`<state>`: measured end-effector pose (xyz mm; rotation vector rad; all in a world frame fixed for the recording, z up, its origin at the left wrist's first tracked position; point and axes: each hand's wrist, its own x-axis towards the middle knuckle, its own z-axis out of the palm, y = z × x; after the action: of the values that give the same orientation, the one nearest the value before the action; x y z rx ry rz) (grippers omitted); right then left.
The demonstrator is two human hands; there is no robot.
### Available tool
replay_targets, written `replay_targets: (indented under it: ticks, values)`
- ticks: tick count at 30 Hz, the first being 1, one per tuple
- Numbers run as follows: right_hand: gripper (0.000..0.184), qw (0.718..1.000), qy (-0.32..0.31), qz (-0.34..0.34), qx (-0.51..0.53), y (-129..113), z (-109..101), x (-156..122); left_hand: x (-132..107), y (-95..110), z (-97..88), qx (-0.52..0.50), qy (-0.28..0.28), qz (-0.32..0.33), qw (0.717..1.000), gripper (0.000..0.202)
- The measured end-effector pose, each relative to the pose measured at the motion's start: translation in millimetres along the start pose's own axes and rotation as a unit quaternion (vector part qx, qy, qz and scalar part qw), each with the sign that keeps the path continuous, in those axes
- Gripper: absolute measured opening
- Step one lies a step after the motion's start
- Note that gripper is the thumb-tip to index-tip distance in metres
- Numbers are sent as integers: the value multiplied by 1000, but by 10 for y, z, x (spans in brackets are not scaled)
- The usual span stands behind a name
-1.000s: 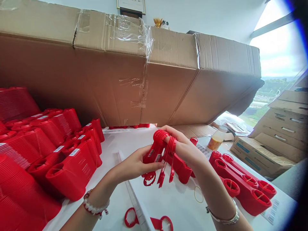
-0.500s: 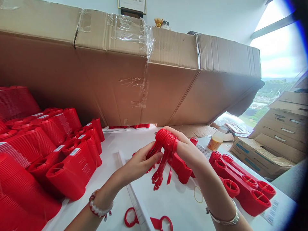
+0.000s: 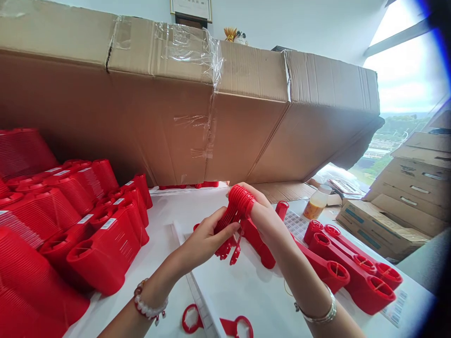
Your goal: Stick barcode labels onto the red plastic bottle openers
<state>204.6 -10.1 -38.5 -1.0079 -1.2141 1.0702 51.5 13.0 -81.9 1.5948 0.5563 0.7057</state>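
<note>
A bunch of flat red plastic pieces with ring ends is held between my two hands above the white table. My left hand is closed round the shanks, thumb across the front. My right hand grips the ring ends from the right; its fingers are partly hidden behind them. The notched lower ends hang down, with one piece slightly apart from the others. Beneath the hands a stack of red pieces lies on the table, partly covered by my right hand. Two loose ring pieces lie near the front edge.
Tall stacks of red pieces with white labels fill the left. Banded red bundles lie at right on barcode sheets. A jar and cartons stand beyond. A large cardboard box overhangs the back. A white strip crosses the table.
The hanging pieces have come closer together into a neater bunch. My right hand has moved slightly left and down over the ring ends, and the yellow rubber band is now mostly covered by my arm.
</note>
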Motion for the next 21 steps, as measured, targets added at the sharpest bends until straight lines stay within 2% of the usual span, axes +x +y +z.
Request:
replay_targets:
  ticks: [3, 6, 10, 13, 16, 19, 21]
  values:
    - [17, 997, 39, 24, 56, 117, 22, 66, 1, -38, 38, -7, 3, 9, 1000, 42]
    - [25, 994, 62, 26, 89, 245, 52, 131, 12, -66, 51, -19, -18, 4, 1000, 45]
    - [17, 997, 23, 3, 80, 215, -10, 163, 18, 8, -62, -17, -45, -34, 998, 44]
    - [13, 997, -59, -44, -25, 83, -162, 164, -2, 115, -213, 0, -67, -58, 996, 39]
    - [23, 965, -111, -132, -198, 6, -306, 158, -44, 185, -348, 14, -109, -95, 989, 35]
    - [27, 936, -111, -179, -283, 18, -365, 154, -87, 208, -428, 25, -155, -129, 979, 36]
    - [25, 937, -94, -173, -288, 43, -370, 159, -102, 218, -456, 34, -166, -137, 976, 43]
